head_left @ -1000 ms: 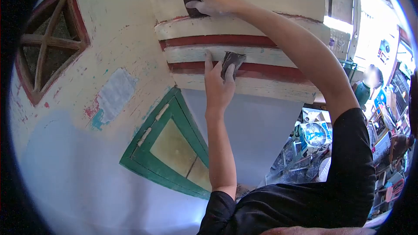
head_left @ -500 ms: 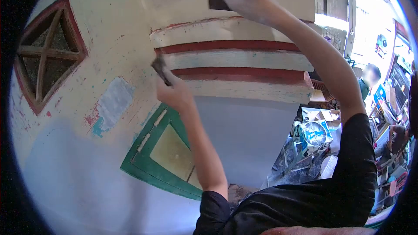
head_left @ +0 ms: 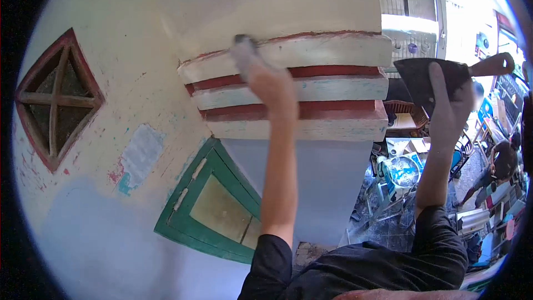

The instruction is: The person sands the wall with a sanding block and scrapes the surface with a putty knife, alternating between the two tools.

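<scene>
While the left hand [head_left: 261,72] blurs, the right [head_left: 452,103] grips a flared scraper [head_left: 430,80].

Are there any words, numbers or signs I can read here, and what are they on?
None that can be read.
Blue-and-white thing: marks too blurred to read.
Scraper in the right hand: no writing shows.
Far right edge: too small and blurred.

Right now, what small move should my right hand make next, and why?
I would perhaps bring the broad scraper in your right hand over to the top ledge: it hangs beyond the ledge's end, while your left hand, holding a small dark thing, is near the red upper edge.
</scene>
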The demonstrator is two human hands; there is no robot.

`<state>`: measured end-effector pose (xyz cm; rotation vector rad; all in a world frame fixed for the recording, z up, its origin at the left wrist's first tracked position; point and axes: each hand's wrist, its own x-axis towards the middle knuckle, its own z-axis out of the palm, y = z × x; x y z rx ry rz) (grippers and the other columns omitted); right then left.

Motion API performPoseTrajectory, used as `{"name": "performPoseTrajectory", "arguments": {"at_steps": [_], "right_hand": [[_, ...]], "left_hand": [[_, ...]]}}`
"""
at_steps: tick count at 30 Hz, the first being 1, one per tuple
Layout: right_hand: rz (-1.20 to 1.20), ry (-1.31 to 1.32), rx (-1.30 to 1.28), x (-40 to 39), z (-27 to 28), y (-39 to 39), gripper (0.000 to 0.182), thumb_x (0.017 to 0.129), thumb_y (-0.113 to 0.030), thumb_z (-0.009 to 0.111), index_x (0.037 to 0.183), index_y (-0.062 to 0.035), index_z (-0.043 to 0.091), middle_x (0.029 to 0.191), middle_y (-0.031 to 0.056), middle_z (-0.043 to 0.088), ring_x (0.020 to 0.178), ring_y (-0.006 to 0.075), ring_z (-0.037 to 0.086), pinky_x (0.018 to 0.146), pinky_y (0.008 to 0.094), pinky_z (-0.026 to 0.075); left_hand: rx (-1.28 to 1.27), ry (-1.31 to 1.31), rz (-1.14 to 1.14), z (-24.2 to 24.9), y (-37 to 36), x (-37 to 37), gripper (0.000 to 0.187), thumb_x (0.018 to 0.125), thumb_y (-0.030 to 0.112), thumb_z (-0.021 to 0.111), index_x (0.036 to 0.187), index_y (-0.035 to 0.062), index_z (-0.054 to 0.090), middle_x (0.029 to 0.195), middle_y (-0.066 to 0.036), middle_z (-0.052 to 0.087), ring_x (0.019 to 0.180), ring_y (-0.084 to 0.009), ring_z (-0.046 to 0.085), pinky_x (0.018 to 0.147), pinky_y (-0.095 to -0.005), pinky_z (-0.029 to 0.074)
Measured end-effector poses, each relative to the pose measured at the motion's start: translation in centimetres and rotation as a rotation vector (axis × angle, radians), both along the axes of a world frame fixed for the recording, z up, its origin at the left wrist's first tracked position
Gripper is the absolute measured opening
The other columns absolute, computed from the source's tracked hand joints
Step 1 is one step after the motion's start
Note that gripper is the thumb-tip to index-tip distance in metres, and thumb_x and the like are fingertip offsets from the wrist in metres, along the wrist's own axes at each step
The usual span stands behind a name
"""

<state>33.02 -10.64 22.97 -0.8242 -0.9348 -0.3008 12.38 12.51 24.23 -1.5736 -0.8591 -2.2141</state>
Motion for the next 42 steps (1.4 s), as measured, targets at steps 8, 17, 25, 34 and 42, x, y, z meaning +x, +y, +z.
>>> {"name": "performPoseTrajectory", "arguments": {"at_steps": [8, 17, 25, 34, 42], "right_hand": [[-0.13, 0.133, 0.294, 1.6, -2.1, -3.5, 0.021, 0.094, -0.015, 0.076, 0.107, 0.0, 0.067, 0.092, 0.0112, 0.075, 0.079, 0.0139, 0.072, 0.07, 0.0268, 0.06], [-0.204, 0.085, 0.208, 5.3, -4.5, -5.6, 0.018, 0.097, -0.015, 0.073, 0.107, -0.0012, 0.067, 0.094, 0.009, 0.075, 0.079, 0.0124, 0.07, 0.071, 0.0265, 0.059], [-0.01, 0.09, -0.066, 2.3, -5.2, -2.8, 0.023, 0.097, -0.014, 0.072, 0.113, 0.0002, 0.062, 0.099, 0.0071, 0.072, 0.09, 0.0115, 0.067, 0.082, 0.0263, 0.052], [0.151, 0.038, -0.083, -2.2, -3.3, 2.3, 0.029, 0.095, -0.014, 0.075, 0.116, 0.0014, 0.063, 0.104, 0.0092, 0.072, 0.095, 0.012, 0.066, 0.085, 0.0274, 0.052], [-0.145, -0.503, -0.252, 4.3, 8.2, 6.4, 0.032, 0.098, -0.029, 0.072, 0.103, 0.0026, 0.069, 0.093, 0.0116, 0.075, 0.082, 0.0164, 0.071, 0.079, 0.0326, 0.057]], "left_hand": [[0.197, 0.476, -0.37, -7.4, -10.2, 14.8, 0.045, 0.088, -0.003, 0.058, 0.13, -0.0165, 0.053, 0.146, -0.037, 0.047, 0.143, -0.0505, 0.04, 0.119, -0.0569, 0.033], [0.019, -0.142, 0.167, -4.7, -0.8, -4.0, 0.033, 0.106, 0.019, 0.051, 0.108, -0.0106, 0.065, 0.09, -0.03, 0.069, 0.078, -0.0457, 0.066, 0.068, -0.0507, 0.05], [-0.103, -0.055, 0.281, 0.8, 3.7, -6.0, 0.046, 0.102, 0.005, 0.043, 0.145, -0.0116, 0.042, 0.149, -0.03, 0.048, 0.141, -0.0429, 0.044, 0.117, -0.0488, 0.037], [0.132, 0.456, -0.315, -8.0, -6.4, 7.6, 0.046, 0.089, -0.002, 0.053, 0.134, -0.0114, 0.056, 0.143, -0.031, 0.054, 0.136, -0.0473, 0.049, 0.118, -0.0507, 0.036], [-0.139, -0.203, 0.091, -5.4, -0.3, -7.0, 0.039, 0.107, 0.029, 0.052, 0.09, -0.004, 0.064, 0.072, -0.022, 0.065, 0.069, -0.0434, 0.062, 0.067, -0.0498, 0.047]]}}
